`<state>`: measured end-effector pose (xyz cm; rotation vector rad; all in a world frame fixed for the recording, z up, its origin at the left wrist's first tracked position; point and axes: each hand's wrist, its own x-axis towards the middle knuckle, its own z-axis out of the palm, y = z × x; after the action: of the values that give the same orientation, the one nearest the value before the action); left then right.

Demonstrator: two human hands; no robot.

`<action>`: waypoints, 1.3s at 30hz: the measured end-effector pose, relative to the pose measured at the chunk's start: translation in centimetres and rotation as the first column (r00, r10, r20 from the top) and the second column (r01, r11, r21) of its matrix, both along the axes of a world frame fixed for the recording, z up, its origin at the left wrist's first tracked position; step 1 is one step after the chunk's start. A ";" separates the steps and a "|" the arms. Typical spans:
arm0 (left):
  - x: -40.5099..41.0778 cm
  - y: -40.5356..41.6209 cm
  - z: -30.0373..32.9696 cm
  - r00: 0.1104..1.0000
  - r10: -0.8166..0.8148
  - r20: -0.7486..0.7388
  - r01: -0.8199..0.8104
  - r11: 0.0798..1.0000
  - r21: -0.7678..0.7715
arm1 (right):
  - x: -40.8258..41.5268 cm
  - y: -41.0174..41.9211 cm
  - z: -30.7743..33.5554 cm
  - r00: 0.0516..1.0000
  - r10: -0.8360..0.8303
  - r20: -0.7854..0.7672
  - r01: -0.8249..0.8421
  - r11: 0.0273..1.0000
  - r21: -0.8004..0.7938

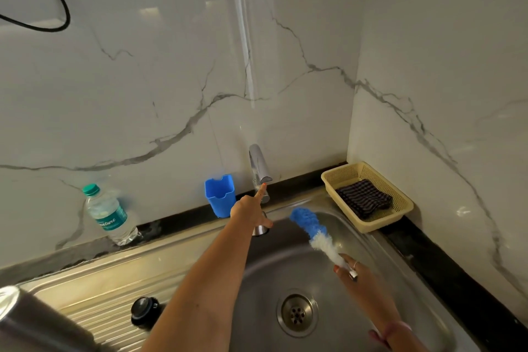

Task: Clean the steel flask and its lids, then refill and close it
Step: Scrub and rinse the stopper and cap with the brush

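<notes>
Steel flask [31, 320] cropped at lower-left edge; left hand [251, 210] open, fingertip at tap [260, 168]; right hand [353, 270] gripping brush [313, 230].

steel sink drainboard [114, 288], black lid [143, 312], flask [34, 323]

Taking the tap [259, 171] as the landmark: the sink [285, 266] basin in front of it lay open down to the drain [297, 314]. The left hand [251, 210], index finger straight at the tap lever, and its forearm barred the basin's left side. The brush [314, 233], in the right hand's [355, 271] grip, slanted across the room right of the tap. Just left of the tap stood a blue cup [220, 194]; right, a yellow basket [368, 194] blocked the corner. Front-left, a black lid [143, 310] sat on the drainboard.
</notes>
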<state>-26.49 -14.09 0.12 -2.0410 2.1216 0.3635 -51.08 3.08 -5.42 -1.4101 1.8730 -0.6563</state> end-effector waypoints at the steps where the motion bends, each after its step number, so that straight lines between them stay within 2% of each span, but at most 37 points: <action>1: 0.1 -0.1 0.0 1.000 -0.010 0.009 0.010 1.000 -0.022 | 0.0 -0.1 -0.1 1.000 -0.008 0.000 0.008 1.000 0.002; 18: 0.5 -0.5 0.3 0.999 -0.030 -0.035 0.027 0.997 -0.073 | 0.7 -0.5 0.0 1.000 0.018 -0.021 -0.019 0.999 -0.026; 39: 1.1 1.1 0.4 0.999 -0.010 -0.037 0.009 1.000 -0.013 | 0.6 0.2 -0.1 1.000 0.016 -0.001 -0.016 1.000 -0.007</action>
<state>-25.35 -13.03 0.47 -2.0462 2.1604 0.3905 -50.51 3.30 -5.50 -1.4287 1.8602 -0.6546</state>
